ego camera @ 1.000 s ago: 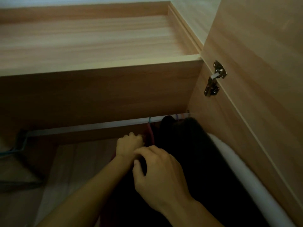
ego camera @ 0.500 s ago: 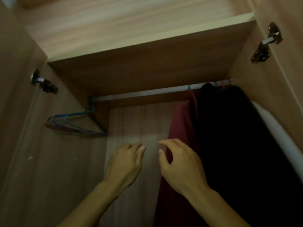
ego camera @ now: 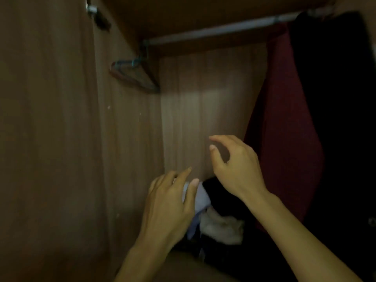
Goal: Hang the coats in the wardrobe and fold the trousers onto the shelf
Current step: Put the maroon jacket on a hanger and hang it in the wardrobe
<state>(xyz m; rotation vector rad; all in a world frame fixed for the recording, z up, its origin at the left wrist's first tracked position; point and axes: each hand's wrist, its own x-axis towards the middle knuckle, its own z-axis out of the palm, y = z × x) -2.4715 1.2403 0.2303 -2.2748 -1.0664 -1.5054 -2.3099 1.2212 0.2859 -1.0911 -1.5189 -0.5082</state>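
Wardrobe (ego camera: 203, 102), wood-grain panels, dim inside. Everything below is placed from the hanging rail (ego camera: 223, 30).

- Black coat (ego camera: 335, 119): hung at the rail's right end, fills the right side. Hanger hook lost in shadow.
- Dark red coat (ego camera: 284, 129): just left of the black one under the same end of the rail, touching it, hanging straight.
- Heap of clothes far below the rail's middle: a black garment (ego camera: 219, 192), a pale blue cloth (ego camera: 200, 198) and something white and fluffy (ego camera: 221, 226), bunched together. Cannot tell which, if any, are the trousers.
- Right hand (ego camera: 236, 169): well below the rail's middle, above the heap, fingers loosely curled, thumb and forefinger apart, holding nothing.
- Left hand (ego camera: 171, 202): lower and further left, fingers spread and relaxed over the pale blue cloth; blur hides whether it touches.
- Empty hangers (ego camera: 132, 74): a thin bundle, on the rail's left end against the side wall.
- Door hinge (ego camera: 95, 15): left of that end.

Handling, my judgement: all soft, limp fabric, nothing fragile. The heap looks light but will slump and drag its neighbours if pulled by one corner. Best to find a waistband or collar edge, pinch it with both hands set apart, and lift clear before folding. Coats likely heavier; take them by the shoulders.
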